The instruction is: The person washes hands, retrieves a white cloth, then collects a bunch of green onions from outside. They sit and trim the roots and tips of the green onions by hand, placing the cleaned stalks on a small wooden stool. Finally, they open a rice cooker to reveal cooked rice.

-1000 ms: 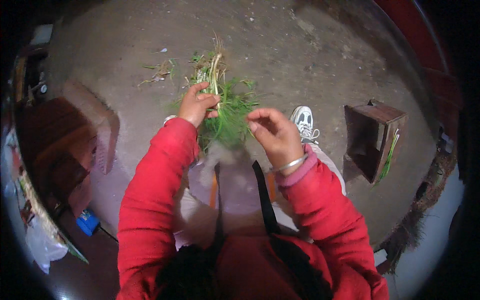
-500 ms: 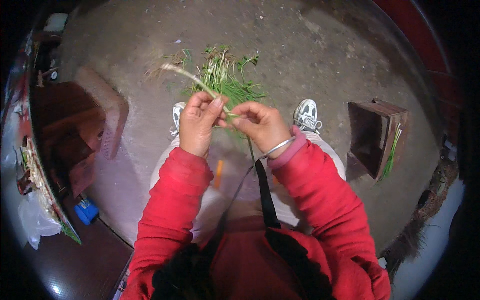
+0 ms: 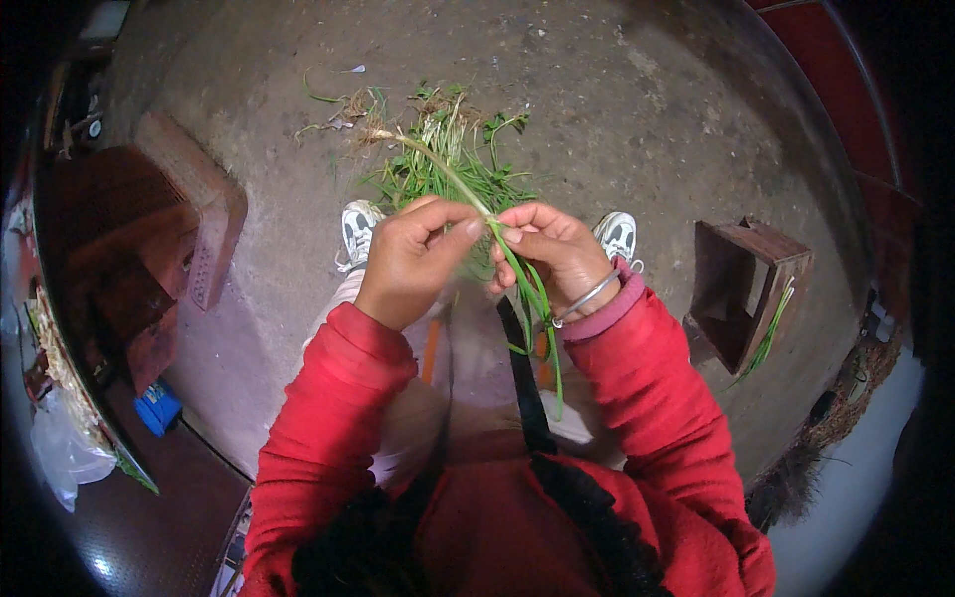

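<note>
A spring onion (image 3: 456,180) with a pale stem, a rooty end pointing away and green leaves drooping toward me is held over my lap. My right hand (image 3: 557,254) pinches it where the stem turns to leaf, thumb against fingers. From the other side, my left hand (image 3: 418,261) has its thumb and forefinger closed at the same spot; whether they also pinch a loose strip is too small to tell. On the floor beyond my hands lies a loose heap of spring onions (image 3: 443,164), mixed with some leafy green sprigs.
A small wooden stool (image 3: 786,244) lies on its side at the right, with a few spring onions (image 3: 769,333) along it. Wooden furniture (image 3: 214,224) stands at the left, near a blue container (image 3: 157,409) and a clear plastic bag (image 3: 72,448). My shoes (image 3: 615,237) flank the heap.
The spring onion's rooty end has shifted right and its leaves now hang down toward my lap. My left hand has turned, its knuckles now upward, and my right hand has moved slightly right.
</note>
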{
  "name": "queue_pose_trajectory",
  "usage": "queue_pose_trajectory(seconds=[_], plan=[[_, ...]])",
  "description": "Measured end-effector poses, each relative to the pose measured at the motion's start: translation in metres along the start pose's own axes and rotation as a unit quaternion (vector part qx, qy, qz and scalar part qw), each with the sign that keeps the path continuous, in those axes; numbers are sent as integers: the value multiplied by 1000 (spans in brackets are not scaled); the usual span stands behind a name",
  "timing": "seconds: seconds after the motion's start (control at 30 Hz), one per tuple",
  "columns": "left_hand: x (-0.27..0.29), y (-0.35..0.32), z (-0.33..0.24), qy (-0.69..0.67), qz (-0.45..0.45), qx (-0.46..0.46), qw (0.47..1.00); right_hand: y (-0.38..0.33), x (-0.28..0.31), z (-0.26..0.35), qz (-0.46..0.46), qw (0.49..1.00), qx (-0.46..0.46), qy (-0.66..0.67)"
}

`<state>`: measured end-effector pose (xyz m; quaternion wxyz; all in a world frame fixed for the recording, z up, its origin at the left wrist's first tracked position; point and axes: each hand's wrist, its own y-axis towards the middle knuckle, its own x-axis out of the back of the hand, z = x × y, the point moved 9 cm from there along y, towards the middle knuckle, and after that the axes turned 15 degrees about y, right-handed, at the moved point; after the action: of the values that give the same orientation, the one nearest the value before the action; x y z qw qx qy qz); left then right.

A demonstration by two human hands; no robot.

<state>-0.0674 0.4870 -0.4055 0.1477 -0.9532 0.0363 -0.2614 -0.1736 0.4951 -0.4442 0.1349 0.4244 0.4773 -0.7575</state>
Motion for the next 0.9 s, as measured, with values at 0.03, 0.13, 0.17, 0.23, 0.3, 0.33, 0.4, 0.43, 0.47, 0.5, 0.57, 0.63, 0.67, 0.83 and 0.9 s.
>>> queue_pose_trajectory(seconds=[0.03,0.13,0.17,0.23,0.3,0.33,0.4,0.43,0.47,0.5,0.57,0.63,0.67,0.83,0.9], plan=[[2,1,-2,18,-12,-5,1000,0,1,1,-6,1000,0,-5],[11,2,-12,73,-64,-49,994,0,1,2,-17,1000,-2,-10],[14,1,-17,100,-82,-72,989,-1,0,1,-17,1000,-4,-4],[19,1,-22,142,-112,-100,978,-2,-1,2,-13,1000,-7,2],[25,0,-25,178,-138,-117,967,-3,-1,3,-15,1000,-9,-2],[29,1,-21,172,-150,-99,969,-5,-1,5,-11,1000,-9,-4],[40,1,-15,173,-183,-74,965,-10,1,8,-15,1000,-12,-11],[46,0,-13,176,-201,-65,961,-12,2,11,-15,1000,-15,-23],[52,0,-12,184,-221,-56,956,-14,2,13,-13,999,-18,-33],[59,-1,-10,192,-241,-47,950,-16,3,16,-10,999,-22,-42],[73,-2,-8,218,-268,-42,937,-20,5,23,-4,999,-16,-40],[86,-3,-2,246,-284,-13,927,-23,4,30,16,997,-10,-68],[91,-5,-1,252,-293,-16,922,-24,3,33,30,997,-4,-70],[116,-12,10,310,-349,-22,884,-31,10,42,34,996,2,-77],[128,-17,19,312,-380,-7,871,-33,12,45,34,997,3,-75]])
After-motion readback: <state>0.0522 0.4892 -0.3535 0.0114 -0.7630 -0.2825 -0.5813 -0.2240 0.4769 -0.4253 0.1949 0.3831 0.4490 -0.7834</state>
